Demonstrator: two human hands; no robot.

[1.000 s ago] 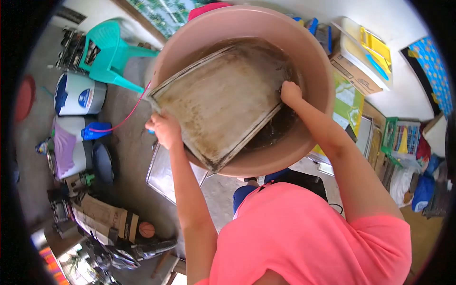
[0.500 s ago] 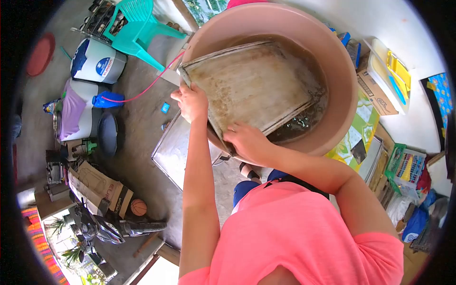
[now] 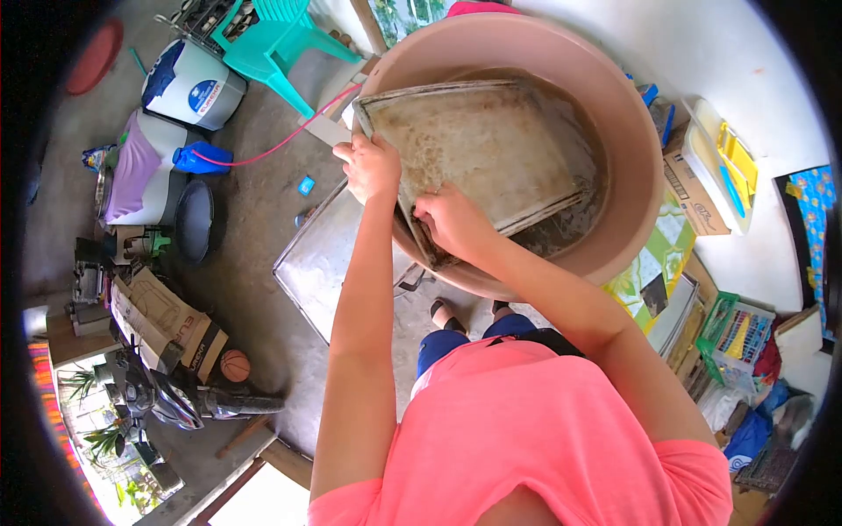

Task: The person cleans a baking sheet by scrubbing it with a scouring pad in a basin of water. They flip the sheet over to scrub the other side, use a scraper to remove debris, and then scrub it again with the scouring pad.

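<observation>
A dirty rectangular tray (image 3: pixel 482 149) lies tilted in a large pinkish-brown basin (image 3: pixel 636 167), its far right part in murky water (image 3: pixel 592 188). My left hand (image 3: pixel 372 167) grips the tray's left rim near the upper left corner. Lower down, my right hand (image 3: pixel 452 217) is closed, its fingers pressed at the inner side of the same edge near the bottom corner; whatever is between those fingers is hidden.
A flat metal sheet (image 3: pixel 324 254) lies below left of the basin. Left of it are a blue container (image 3: pixel 203 158) with a pink hose, a dark basin (image 3: pixel 195 221), a green chair (image 3: pixel 272 44) and a motorcycle (image 3: pixel 167 394). Cardboard boxes (image 3: pixel 695 197) and crates stand right.
My right hand has moved up from the tray's lower rim onto its inner side, and its fingers have closed. My left hand still holds the rim. The view has shifted slightly.
</observation>
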